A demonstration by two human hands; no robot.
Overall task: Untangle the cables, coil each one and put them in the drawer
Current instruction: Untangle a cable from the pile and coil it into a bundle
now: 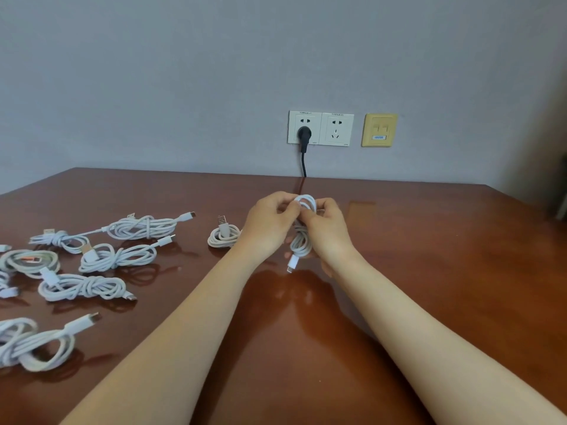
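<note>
A white cable [302, 240], wound into a loose bundle, is held just above the tabletop [429, 271] near the middle of its far edge, with one connector dangling below. The left hand [270, 223] and right hand [326, 228] meet at its top loop, fingers curled and pinching the strands. A small coil [223, 237] lies just beside the left wrist. More coiled cables [116, 256] spread toward the left edge. Behind, a black plug [304, 134] sits in a wall socket [294, 130].
</note>
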